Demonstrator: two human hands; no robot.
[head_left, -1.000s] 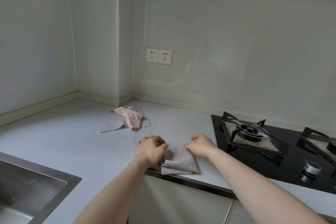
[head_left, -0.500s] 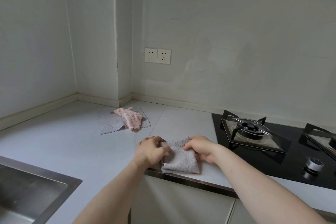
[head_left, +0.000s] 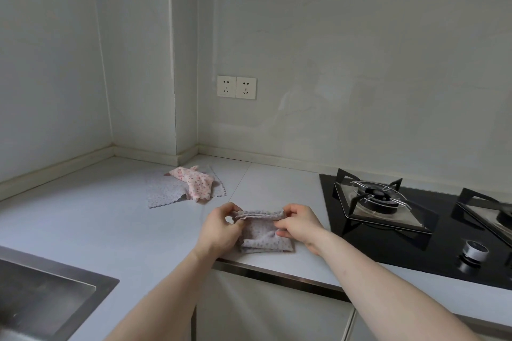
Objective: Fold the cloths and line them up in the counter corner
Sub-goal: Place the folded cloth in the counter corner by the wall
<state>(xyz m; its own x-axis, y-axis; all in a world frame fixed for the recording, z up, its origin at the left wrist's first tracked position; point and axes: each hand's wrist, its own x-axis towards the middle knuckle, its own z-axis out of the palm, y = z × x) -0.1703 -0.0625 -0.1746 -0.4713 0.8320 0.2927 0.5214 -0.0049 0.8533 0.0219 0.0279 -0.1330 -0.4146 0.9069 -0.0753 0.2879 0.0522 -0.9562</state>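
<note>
A grey dotted cloth (head_left: 261,238), partly folded, lies near the counter's front edge. My left hand (head_left: 221,227) pinches its far left corner and my right hand (head_left: 300,223) pinches its far right corner, lifting the far edge off the counter. Farther back toward the counter corner, a crumpled pink dotted cloth (head_left: 195,183) lies on top of a flat grey cloth (head_left: 163,191) with a scalloped edge.
A black gas hob (head_left: 415,224) with burner grates and a silver knob (head_left: 475,249) fills the right side. A steel sink (head_left: 41,296) sits at the lower left. Twin wall sockets (head_left: 236,87) are above the white counter (head_left: 83,224).
Both hands shifted from pressing the grey cloth flat to gripping its far corners and raising that edge. The cloths near the corner stayed put.
</note>
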